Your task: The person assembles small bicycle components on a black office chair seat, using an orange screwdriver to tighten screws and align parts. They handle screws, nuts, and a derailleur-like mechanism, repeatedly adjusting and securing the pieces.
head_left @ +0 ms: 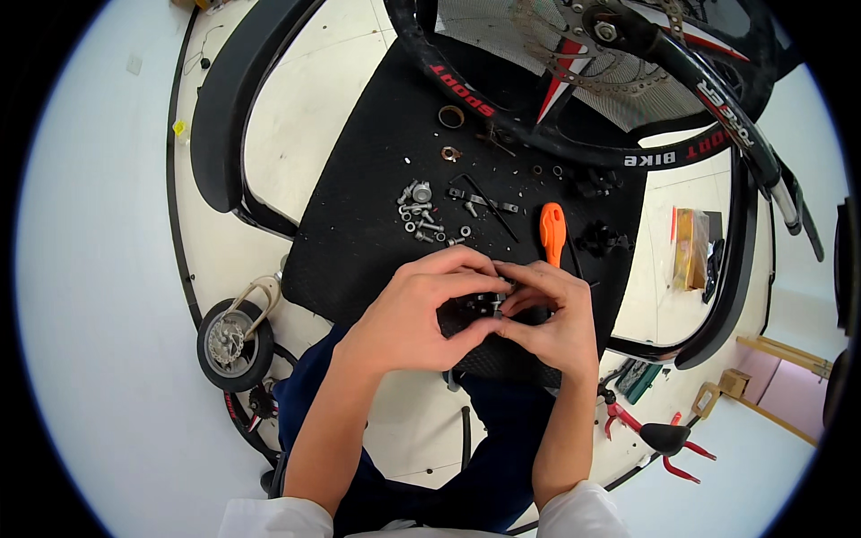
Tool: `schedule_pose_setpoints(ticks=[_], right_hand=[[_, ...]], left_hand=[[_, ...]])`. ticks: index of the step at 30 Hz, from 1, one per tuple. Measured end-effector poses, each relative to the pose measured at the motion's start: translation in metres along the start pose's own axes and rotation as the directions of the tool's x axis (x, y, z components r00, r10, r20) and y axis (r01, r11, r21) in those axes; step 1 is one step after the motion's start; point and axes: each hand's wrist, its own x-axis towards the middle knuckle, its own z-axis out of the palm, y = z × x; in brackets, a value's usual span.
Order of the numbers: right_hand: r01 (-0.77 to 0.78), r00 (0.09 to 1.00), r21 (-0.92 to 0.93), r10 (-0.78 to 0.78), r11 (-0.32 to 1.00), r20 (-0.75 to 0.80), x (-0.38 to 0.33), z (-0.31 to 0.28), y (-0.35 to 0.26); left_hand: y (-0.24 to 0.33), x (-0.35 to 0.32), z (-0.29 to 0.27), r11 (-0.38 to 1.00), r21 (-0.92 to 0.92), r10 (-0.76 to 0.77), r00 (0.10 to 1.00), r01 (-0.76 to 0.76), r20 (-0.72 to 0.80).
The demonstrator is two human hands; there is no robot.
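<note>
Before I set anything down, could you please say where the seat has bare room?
Mostly on the left of the black seat, between its edge, the tyre and the bolts, bar a few specks. It is crowded from the bolts to the orange handle and black parts beside it; the left hand and right hand cover the front middle.

- Handheld part [489, 305]: black with a silvery glint
- Chair seat [336, 224]: black, finely patterned
- Tool handle [553, 235]: bright orange
- Bolts [421, 192]: silver-grey
- Large ring [440, 117]: brassy brown
- Bicycle tyre [574, 154]: black, lettered in red and white
- Wheel spoke [556, 85]: red and white
- 2 sleeves [278, 518]: plain white
- Trousers [516, 421]: navy blue
- Floor tiles [305, 94]: cream, with thin grey joints
- Saddle [665, 438]: black
</note>
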Motion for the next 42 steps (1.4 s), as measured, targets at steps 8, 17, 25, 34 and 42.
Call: schedule_pose_setpoints(ticks=[8,17,25,34,42], right_hand=[[-0.009,1.0,0.042,0.009,0.999,0.004,-0.003,0.003,0.0],[-0.15,0.985,0.242,0.126,0.959,0.114,-0.004,-0.012,0.003],[-0.223,0.965,0.366,0.152,0.903,0.213,0.003,-0.014,0.012],[-0.142,0.989,0.07,0.138,0.987,0.061,0.008,0.005,0.01],[-0.138,0.99,0.178,0.133,0.974,0.043,0.009,0.005,0.015]], left_hand=[[-0.011,-0.005,0.007,0.999,0.02,-0.03,0.996,0.032,-0.08],[-0.01,-0.016,0.007,0.974,0.224,0.081,0.979,-0.037,-0.189],[-0.013,-0.019,0.013,0.966,0.251,0.129,0.948,-0.054,-0.292],[-0.016,-0.012,0.013,0.983,0.181,0.085,0.959,-0.036,-0.272],[-0.012,-0.009,0.011,0.99,0.141,0.025,0.964,0.012,-0.263]])
